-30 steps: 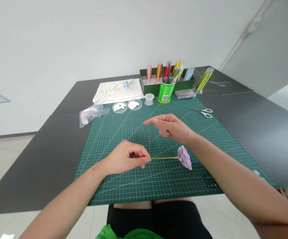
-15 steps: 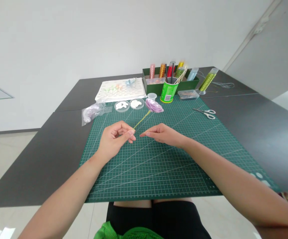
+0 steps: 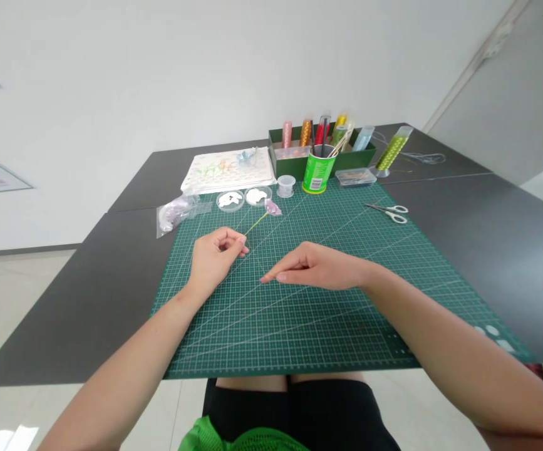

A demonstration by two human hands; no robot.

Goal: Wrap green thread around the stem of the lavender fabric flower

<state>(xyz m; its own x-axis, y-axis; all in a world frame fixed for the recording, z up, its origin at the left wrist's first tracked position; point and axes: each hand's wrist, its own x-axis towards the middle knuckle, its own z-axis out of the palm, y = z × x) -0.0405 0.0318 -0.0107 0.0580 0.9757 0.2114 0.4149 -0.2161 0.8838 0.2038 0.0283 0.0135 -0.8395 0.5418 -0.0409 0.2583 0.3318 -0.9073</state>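
My left hand (image 3: 217,255) pinches the thin green stem of a light purple artificial flower (image 3: 274,208) between thumb and fingertips. The stem slants up and to the right, so the bloom is over the far part of the green cutting mat (image 3: 318,326), just in front of the small round dishes. To the right, my right hand (image 3: 315,265) hovers low above the mat, apart from the flower. Its fingers stretch left with the thumb beneath them, and I see nothing held in it.
Two dishes of white pieces (image 3: 230,200), a small lidded cup (image 3: 285,186) and a green can (image 3: 319,170) of sticks stand behind. Scissors (image 3: 390,213) lie on the right. Further back are a box of thread spools (image 3: 278,164) and white sheets (image 3: 196,181); a plastic bag (image 3: 173,213) lies left.
The flower has moved left and turned, now showing a smaller side of the bloom. My left hand has shifted slightly left; my right hand has come lower, nearer my body.
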